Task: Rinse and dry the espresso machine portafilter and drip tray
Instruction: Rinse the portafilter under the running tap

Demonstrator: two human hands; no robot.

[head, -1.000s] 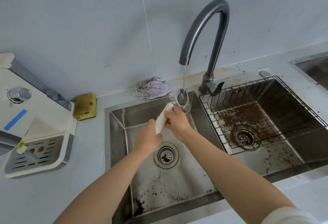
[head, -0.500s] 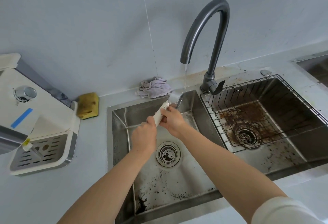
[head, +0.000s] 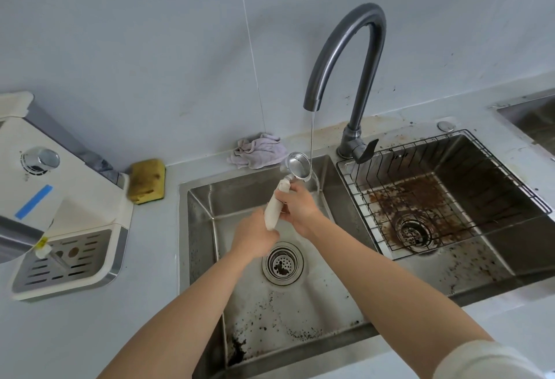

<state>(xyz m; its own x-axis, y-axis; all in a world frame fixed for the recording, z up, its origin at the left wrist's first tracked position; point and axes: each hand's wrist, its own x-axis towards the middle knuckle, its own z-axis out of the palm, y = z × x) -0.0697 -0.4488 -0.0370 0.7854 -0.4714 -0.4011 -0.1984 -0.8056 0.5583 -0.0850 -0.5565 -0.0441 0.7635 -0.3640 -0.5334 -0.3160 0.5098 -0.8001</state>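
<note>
- Steel portafilter (head: 297, 166) is held over the left sink basin (head: 204, 213), its cup at the thin water stream (head: 311, 138) from the faucet (head: 345, 48).
- Right hand (head: 298, 210) pinches the white handle near its top.
- Left hand (head: 253, 236) closes on the handle's lower end.
- Drip tray (head: 69, 261) sits in the espresso machine (head: 45, 186), on the counter at left.

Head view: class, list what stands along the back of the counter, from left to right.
White espresso machine → yellow sponge → crumpled pale cloth → curved grey metal faucet → black wire rack over the right basin.
</note>
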